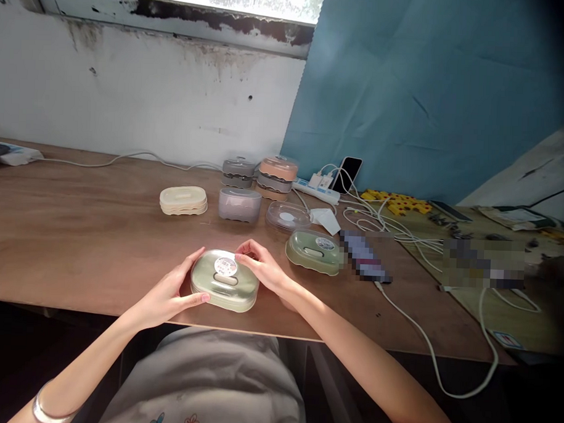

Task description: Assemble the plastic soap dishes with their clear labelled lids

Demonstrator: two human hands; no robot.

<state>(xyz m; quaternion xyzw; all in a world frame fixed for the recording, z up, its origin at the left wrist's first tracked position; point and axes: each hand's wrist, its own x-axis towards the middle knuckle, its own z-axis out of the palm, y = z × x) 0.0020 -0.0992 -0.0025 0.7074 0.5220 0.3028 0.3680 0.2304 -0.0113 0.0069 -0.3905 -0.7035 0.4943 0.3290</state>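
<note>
A pale green oval box with a clear lid, a handle slot and a round white label rests near the table's front edge. My left hand wraps round its left side, thumb on the lid's front edge and fingers along the far left. From the far right, my right hand grips the box, with its bent fingertips at the lid beside the label. The undersides of the right fingers are partly hidden. To the right sits another green lidded box, also with a label.
Behind are cream trays, a lilac container, a clear lid, and grey and orange-grey stacked boxes. A power strip, a propped phone, a blurred phone and tangled cables occupy the right.
</note>
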